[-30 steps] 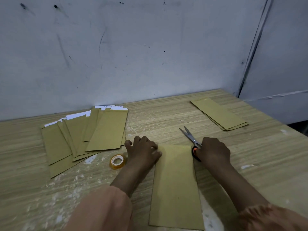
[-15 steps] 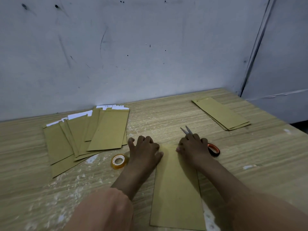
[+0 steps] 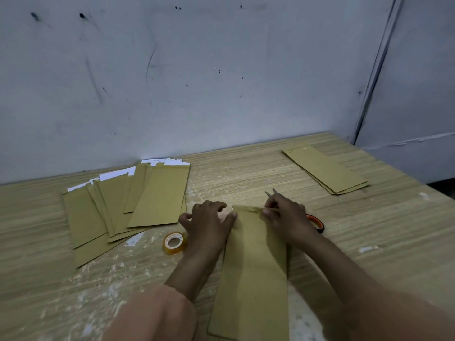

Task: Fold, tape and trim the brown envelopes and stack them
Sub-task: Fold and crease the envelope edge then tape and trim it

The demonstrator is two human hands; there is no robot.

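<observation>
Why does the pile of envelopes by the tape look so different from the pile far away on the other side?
The pile by the tape is fanned out and messy; the far pile is squared up neatly. The pile by the tape shows white paper at the top edges; the far pile shows none. The pile by the tape lies near the left hand; the far pile lies beyond the right hand, near the table's corner. Both are brown envelopes lying flat on the wooden table.
</observation>
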